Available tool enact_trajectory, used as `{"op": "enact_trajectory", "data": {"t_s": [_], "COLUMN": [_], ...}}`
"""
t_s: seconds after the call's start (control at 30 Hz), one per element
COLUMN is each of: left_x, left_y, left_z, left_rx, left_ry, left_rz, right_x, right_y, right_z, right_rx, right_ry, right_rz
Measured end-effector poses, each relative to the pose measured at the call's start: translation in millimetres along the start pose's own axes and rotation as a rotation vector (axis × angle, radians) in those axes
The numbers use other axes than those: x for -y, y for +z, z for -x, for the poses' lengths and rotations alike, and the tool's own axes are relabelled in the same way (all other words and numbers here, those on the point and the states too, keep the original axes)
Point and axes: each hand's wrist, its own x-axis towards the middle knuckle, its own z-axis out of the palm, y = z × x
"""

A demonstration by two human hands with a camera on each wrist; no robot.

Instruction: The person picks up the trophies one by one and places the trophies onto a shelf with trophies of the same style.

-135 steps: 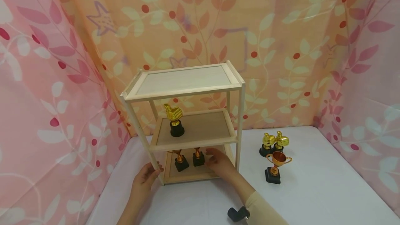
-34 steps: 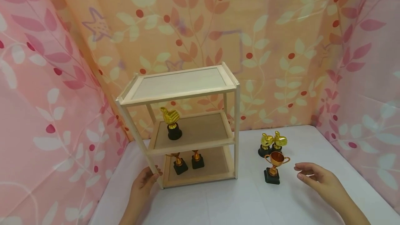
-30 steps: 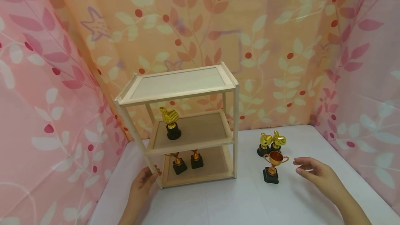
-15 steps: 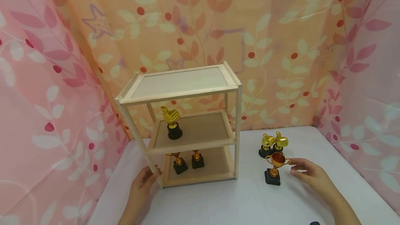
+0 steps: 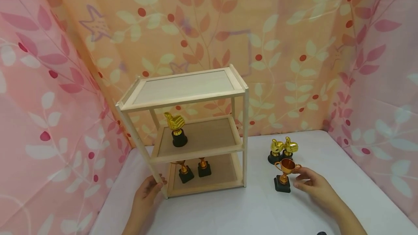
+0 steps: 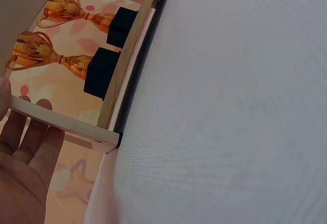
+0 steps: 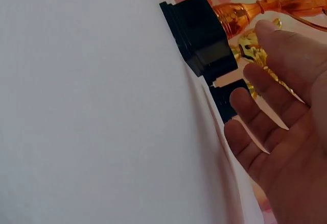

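My left hand (image 5: 145, 193) holds the front left post of a pale wooden three-tier shelf (image 5: 196, 156), thumb in front and fingers behind. At the right, a bronze two-handled trophy cup (image 5: 287, 166) on a black base stands upright on the table. Close by its right handle is my right hand (image 5: 315, 188), fingers loosely bent; the right wrist view shows its palm facing the black base (image 7: 204, 35) with nothing gripped. Two bronze trophy cups (image 6: 61, 55) stand on the bottom tier, their tops hidden by the middle tier in the head view.
A gold thumbs-up trophy (image 5: 177, 130) stands on the left of the middle tier. Two more thumbs-up trophies (image 5: 275, 148) stand behind the loose cup. A white cloth (image 5: 248, 213) covers the table, and patterned curtains (image 5: 277, 46) enclose the back and sides.
My right hand has left the right-hand cup on the bottom tier, swung over to the table's right side, then closed in leftward on the loose cup. My left hand has stayed on the post.
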Motion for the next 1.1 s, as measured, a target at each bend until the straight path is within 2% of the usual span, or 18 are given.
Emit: {"op": "enact_trajectory", "data": {"t_s": [0.13, 0.37, 0.57, 0.77, 1.1], "left_x": [-0.9, -4.1, -1.2, -1.7, -3.8], "left_y": [0.0, -1.6, -0.1, 1.7, 1.2], "left_z": [-0.6, -1.7, 0.3, 1.6, 0.8], "left_rx": [-0.008, -0.015, -0.009, -0.019, -0.018], "left_ry": [0.004, -0.014, -0.014, -0.044, -0.028], "left_rz": [-0.001, -0.013, -0.023, -0.031, -0.018], "right_x": [-3.1, -4.6, -10.4, -13.4, -11.1], "right_y": [4.9, 9.4, 12.7, 15.4, 19.0], "right_z": [-3.2, -8.0, -4.8, -4.5, -6.1], "right_rx": [0.036, 0.084, 0.085, 0.082, 0.068], "right_ry": [-0.006, 0.102, 0.095, 0.092, 0.096], "right_rz": [0.008, 0.052, 0.094, 0.108, 0.128]}}
